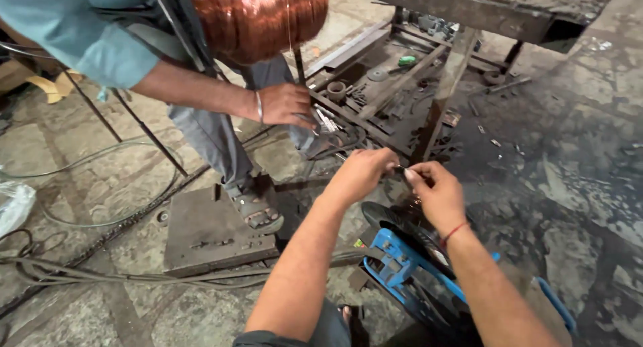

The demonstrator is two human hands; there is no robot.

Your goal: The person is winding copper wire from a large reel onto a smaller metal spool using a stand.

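While the co-worker stands at far left in a blue shirt, a white bag [13, 206] and loose cables [100, 273] lie on the stone floor [80, 313] there. Co-worker's sandalled foot [258, 210] rests on a flat steel plate [207, 230], probably just a dry footing. Above, a big spool of copper wire [258, 15] hangs on a thin stand; co-worker's hand [284, 104] sits closed just below it, looks like it is steadying or feeding the strand, though the wire itself is too thin to trace.

Centre: the person's left hand [362, 173] is pinched narrow, fingertips closed on something small and dark. Right hand [435, 193] mirrors it, thumb and forefinger pinched, tips almost touching the left's. What is held between them cannot be told for sure; likely the wire end, held taut between both hands for control. Both hands hover directly over a dark round winding part [402, 223] clamped in a blue machine frame [402, 260], so the work stays right at the feed point. Red thread on the right wrist.

Right: a grimy steel surface [482, 5] on legs, with a low shelf [395, 92] of scrap bits, a ring and a green piece underneath. Floor beyond is dark and oil-stained.
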